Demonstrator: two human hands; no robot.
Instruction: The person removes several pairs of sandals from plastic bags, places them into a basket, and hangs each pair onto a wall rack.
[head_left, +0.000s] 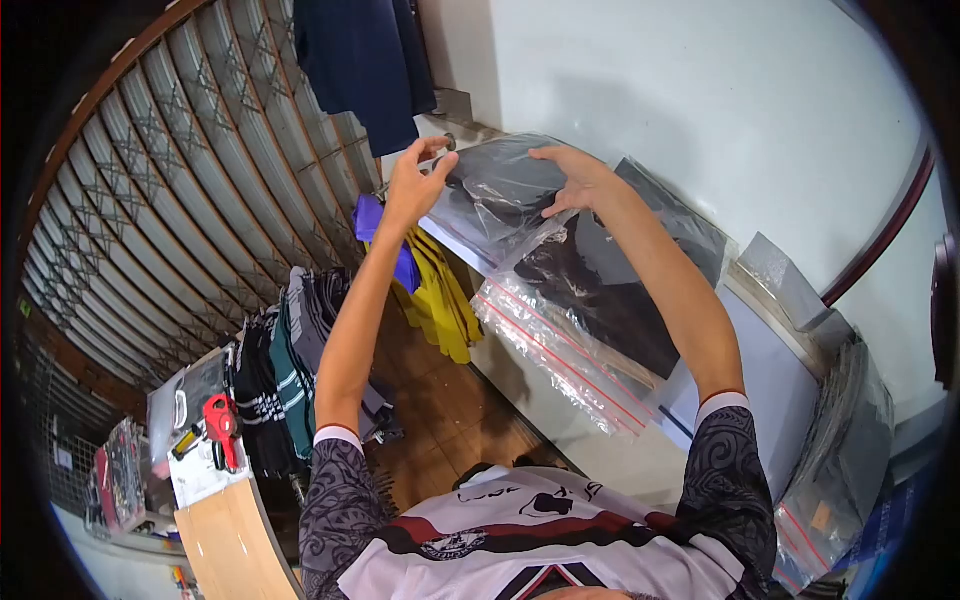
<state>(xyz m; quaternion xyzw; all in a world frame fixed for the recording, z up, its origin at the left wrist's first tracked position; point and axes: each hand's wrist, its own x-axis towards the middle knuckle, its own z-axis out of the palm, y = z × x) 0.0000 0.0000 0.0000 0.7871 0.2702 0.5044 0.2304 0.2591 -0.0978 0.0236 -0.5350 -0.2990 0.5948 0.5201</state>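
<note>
A clear plastic bag with dark folded clothing inside (505, 185) lies at the far end of the white counter. My left hand (415, 180) is at the bag's left edge, thumb and fingers apart, with nothing visible between them. On the right side of the same bag, my right hand (580, 182) is open with its fingers spread, at or just over the plastic. Closer to me is another clear zip bag (565, 345) with red seal lines, holding black clothing (610, 290). Part of it is covered by my right forearm.
Yellow garments (440, 300) and a purple one (370, 220) hang beside the counter. Dark trousers (365, 70) hang near the folding metal gate (170, 180). More bagged clothes (840, 450) stand at right. A red tagging-gun-like tool (221, 430) lies on the left table.
</note>
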